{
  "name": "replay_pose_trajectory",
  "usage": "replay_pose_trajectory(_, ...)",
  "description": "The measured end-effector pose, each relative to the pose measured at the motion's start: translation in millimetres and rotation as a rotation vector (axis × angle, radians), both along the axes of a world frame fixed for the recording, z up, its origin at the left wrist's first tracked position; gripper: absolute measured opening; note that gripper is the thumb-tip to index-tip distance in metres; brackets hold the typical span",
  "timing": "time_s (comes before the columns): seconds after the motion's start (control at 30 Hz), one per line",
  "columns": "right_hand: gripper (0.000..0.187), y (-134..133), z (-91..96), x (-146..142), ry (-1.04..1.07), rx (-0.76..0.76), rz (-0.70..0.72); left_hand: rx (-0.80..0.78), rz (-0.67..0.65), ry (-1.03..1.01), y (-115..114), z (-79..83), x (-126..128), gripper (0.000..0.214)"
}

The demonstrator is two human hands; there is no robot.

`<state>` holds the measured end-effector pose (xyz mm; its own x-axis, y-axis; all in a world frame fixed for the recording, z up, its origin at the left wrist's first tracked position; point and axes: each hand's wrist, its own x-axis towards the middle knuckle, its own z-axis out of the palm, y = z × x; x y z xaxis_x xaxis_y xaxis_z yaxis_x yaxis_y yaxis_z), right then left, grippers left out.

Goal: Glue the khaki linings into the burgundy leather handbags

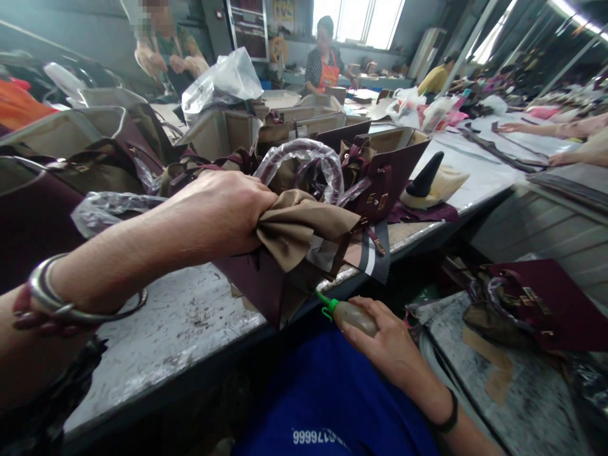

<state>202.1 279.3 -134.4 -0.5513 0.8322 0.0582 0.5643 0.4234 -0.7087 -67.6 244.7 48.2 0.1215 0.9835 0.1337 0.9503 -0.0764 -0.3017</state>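
My left hand (pixel 237 206) is closed on a brown fabric lining (pixel 304 225), bunched up from a maroon handbag (pixel 259 285) at the table's edge. Beyond my knuckles stands a bag handle (pixel 304 152) wrapped in clear plastic. In my right hand (pixel 387 339), low by the table edge, is a squeeze bottle (pixel 356 316) with a green nozzle. The nozzle points toward the underside of the lining and the bag's near corner; whether its tip touches is hard to make out.
Partly assembled bags crowd the table (pixel 190 323) behind and to the left. A black cone-shaped object (pixel 427 174) stands at the right edge beside a pale container (pixel 446 187). Another maroon bag (pixel 560 304) lies on a lower surface at right. Several people work beyond.
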Motion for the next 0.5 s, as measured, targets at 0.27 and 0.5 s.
replay_pose_trajectory(0.27,0.042,-0.6,6.1,-0.9,0.037,-0.01,-0.007,0.027,-0.054,-0.059,-4.5,-3.4,-6.7,0.014)
replay_pose_trajectory(0.5,0.04,-9.1,3.9,-0.2,0.01,-0.029,0.025,0.017,-0.082,-0.055,-7.9,-3.0,-6.0,0.013)
